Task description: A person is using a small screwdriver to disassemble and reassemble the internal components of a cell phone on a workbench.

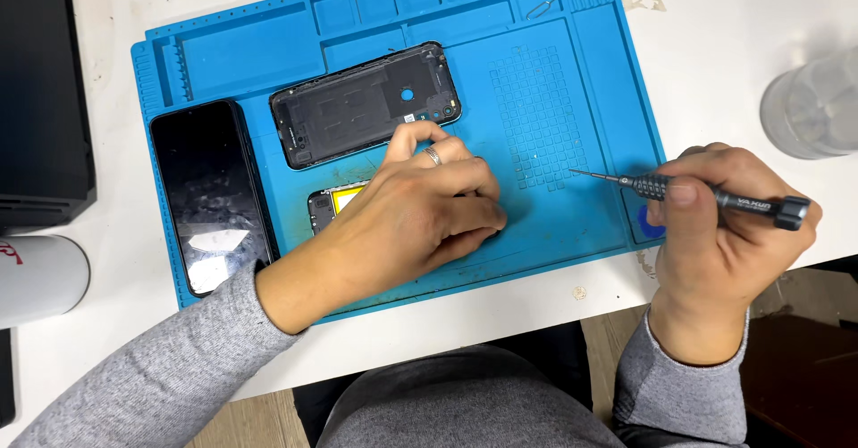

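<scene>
Left hand (420,211) is pressing flat on the opened phone (332,205), mid-mat (572,225). Right hand (715,225), at 3 o'clock, is pinching the screwdriver (688,189). The phone is probably light, thin and fragile, so it's safer holding the edges, off the yellow part.

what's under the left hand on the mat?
The left hand covers an opened phone body on the blue mat. Only its left end shows, dark frame with a yellow part inside. The rest is hidden.
</scene>
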